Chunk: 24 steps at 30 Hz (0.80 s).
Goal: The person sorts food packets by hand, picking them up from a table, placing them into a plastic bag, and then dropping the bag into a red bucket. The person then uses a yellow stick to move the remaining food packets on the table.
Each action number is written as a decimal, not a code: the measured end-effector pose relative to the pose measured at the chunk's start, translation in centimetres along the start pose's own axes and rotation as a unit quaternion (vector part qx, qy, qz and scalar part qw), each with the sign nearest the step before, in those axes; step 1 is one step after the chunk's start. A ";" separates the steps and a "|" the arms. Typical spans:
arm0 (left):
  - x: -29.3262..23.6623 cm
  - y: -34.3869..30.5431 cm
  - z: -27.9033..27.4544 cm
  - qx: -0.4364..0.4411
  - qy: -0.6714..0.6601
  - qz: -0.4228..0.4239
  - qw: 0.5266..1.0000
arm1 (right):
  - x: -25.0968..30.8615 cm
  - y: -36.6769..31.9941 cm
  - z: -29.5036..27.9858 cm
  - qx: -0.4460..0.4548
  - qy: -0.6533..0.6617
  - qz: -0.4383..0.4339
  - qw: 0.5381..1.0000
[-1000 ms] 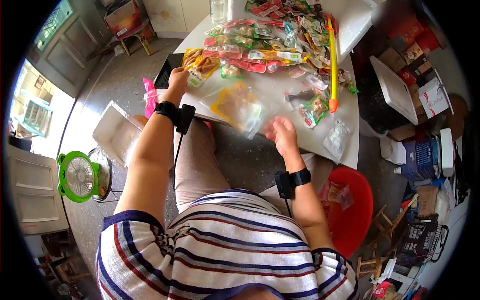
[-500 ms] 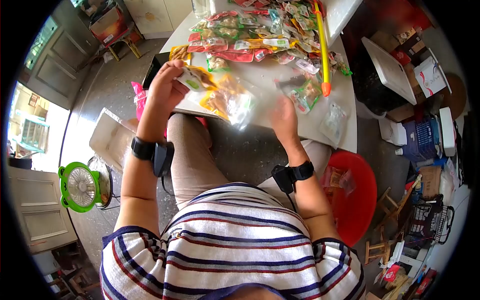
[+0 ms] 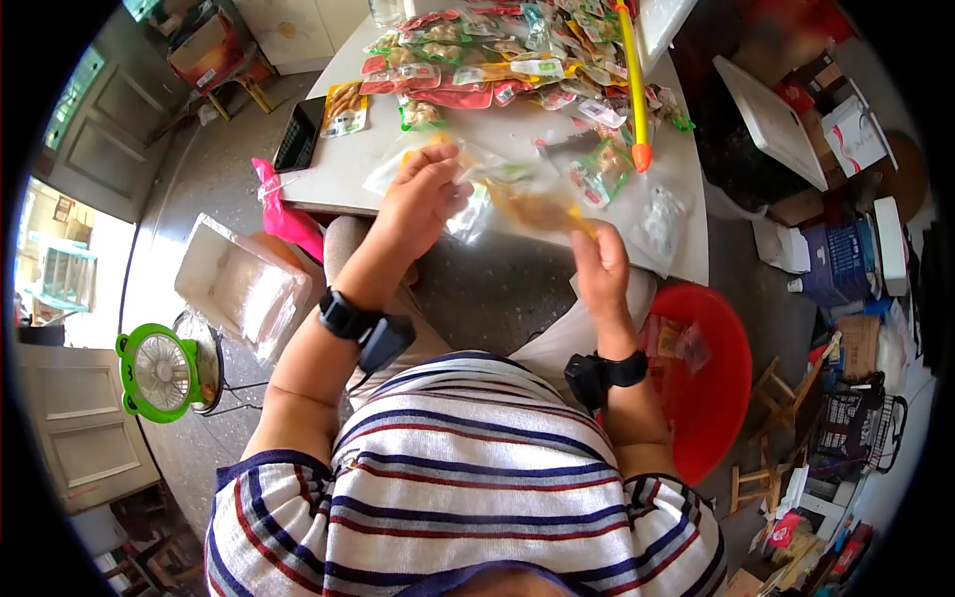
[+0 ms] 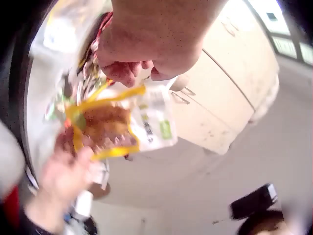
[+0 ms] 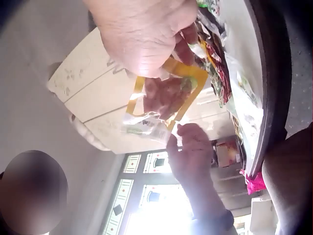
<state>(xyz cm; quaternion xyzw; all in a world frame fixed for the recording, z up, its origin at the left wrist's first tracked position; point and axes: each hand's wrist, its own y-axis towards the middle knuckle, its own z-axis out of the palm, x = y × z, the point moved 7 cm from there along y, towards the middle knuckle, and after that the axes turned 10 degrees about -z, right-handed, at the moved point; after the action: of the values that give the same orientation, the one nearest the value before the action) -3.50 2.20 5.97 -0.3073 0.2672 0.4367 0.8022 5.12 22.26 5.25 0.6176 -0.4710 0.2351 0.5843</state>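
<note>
The person's right hand (image 3: 604,269) pinches one yellow-edged end of a flat, clear plastic packet of brown food (image 4: 110,127), thumb on its face. The packet hangs in the air between the two hands, above the near edge of the white worktop (image 3: 343,169), its pale printed end towards the left hand (image 3: 423,199). The left hand's fingers are bent close beside that end; whether they grip it cannot be told.

Behind the hands, a broad pile of red, green and yellow plastic food packets (image 3: 497,75) covers the far part of the worktop. A second yellow-edged packet (image 3: 345,109) lies to the left, beside a black rectangular object (image 3: 298,134). A long yellow rod with an orange tip (image 3: 637,90) lies to the right, and a round red plastic tub (image 3: 721,388) stands below the worktop.
</note>
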 end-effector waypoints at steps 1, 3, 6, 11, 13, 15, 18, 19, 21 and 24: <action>-0.2 1.1 -0.9 -0.031 0.193 0.077 0.978 | -0.8 -0.3 -0.7 -0.018 0.030 0.005 0.999; 0.5 2.4 -1.3 -0.096 0.508 0.202 0.832 | -1.5 -0.8 -1.8 -0.034 0.078 0.028 0.996; 2.5 1.6 0.5 -0.100 0.754 0.296 0.578 | -3.3 -2.4 -2.3 -0.094 0.241 0.176 0.950; 4.6 1.4 -0.3 -0.093 0.800 0.249 0.538 | -5.7 -4.5 -2.7 -0.080 0.263 0.259 0.926; 4.6 1.4 -0.4 -0.085 0.789 0.278 0.541 | -6.2 -4.7 -2.2 -0.062 0.277 0.286 0.915; 4.5 1.4 -0.5 -0.076 0.775 0.295 0.553 | -6.3 -4.9 -1.3 -0.042 0.290 0.307 0.906; 4.3 1.8 -0.8 -0.066 0.749 0.303 0.585 | -6.9 -4.6 -0.3 -0.036 0.299 0.313 0.901; 4.3 1.9 -1.0 -0.066 0.738 0.304 0.598 | -7.0 -4.5 -0.1 -0.033 0.286 0.319 0.903; 4.2 1.9 -1.1 -0.063 0.724 0.305 0.615 | -6.8 -4.2 0.5 -0.012 0.272 0.332 0.903; 4.1 1.8 -1.1 -0.054 0.717 0.309 0.622 | -6.0 -3.4 1.0 0.008 0.261 0.317 0.912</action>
<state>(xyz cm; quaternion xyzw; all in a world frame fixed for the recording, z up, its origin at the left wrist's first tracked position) -3.27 4.43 1.92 -0.4651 0.8129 0.3138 0.1560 5.11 22.71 -1.69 0.3567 -0.4709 0.5645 0.5764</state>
